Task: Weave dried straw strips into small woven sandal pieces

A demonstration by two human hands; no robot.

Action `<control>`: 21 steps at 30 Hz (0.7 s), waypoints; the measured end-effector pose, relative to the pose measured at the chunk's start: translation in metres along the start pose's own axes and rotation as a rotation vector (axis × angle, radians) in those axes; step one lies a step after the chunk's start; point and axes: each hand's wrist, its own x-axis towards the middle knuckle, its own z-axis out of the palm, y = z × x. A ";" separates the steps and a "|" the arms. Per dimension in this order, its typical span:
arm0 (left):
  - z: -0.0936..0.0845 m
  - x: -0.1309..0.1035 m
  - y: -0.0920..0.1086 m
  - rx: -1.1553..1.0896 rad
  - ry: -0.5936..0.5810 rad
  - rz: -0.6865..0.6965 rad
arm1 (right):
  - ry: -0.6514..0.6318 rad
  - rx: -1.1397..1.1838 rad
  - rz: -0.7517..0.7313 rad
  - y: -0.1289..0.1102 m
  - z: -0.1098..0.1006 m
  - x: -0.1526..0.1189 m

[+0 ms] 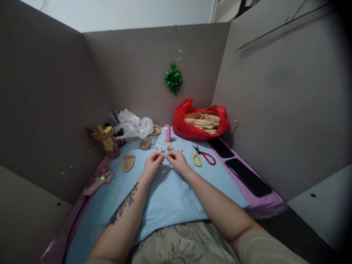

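Over the middle of the blue cloth (176,194), my left hand (154,163) and my right hand (177,160) meet almost fingertip to fingertip. Both are closed in a pinch; whatever lies between the fingers is too small to name. Just beyond them are scattered straw-coloured scraps (169,146). A pink spool of thread (167,133) stands upright behind the scraps. To the left lie a small round woven piece (145,143) and a flat oval woven piece (129,162). Scissors (203,157) with one yellow and one red handle rest spread apart, right of my right hand.
A red plastic bag (181,123) full of dry strips (203,123) stands at the back right. Two dark phones (249,176) lie along the right edge. At left are a pink glue gun (99,182), a cup (110,145) and a white plastic bag (134,124). Grey panels enclose the table.
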 end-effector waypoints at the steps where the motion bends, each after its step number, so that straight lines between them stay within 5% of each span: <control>1: 0.000 0.001 0.000 0.020 0.019 0.012 | 0.004 -0.004 0.001 0.000 0.000 0.000; 8: -0.003 0.003 -0.001 0.070 0.064 -0.010 | 0.521 0.054 -0.051 -0.006 -0.005 -0.004; 15: -0.003 0.000 0.004 -0.028 -0.102 -0.062 | -0.019 0.312 0.119 -0.011 0.009 -0.007; 21: -0.008 0.001 0.007 -0.103 -0.145 -0.133 | -0.004 0.296 0.158 -0.006 0.011 -0.003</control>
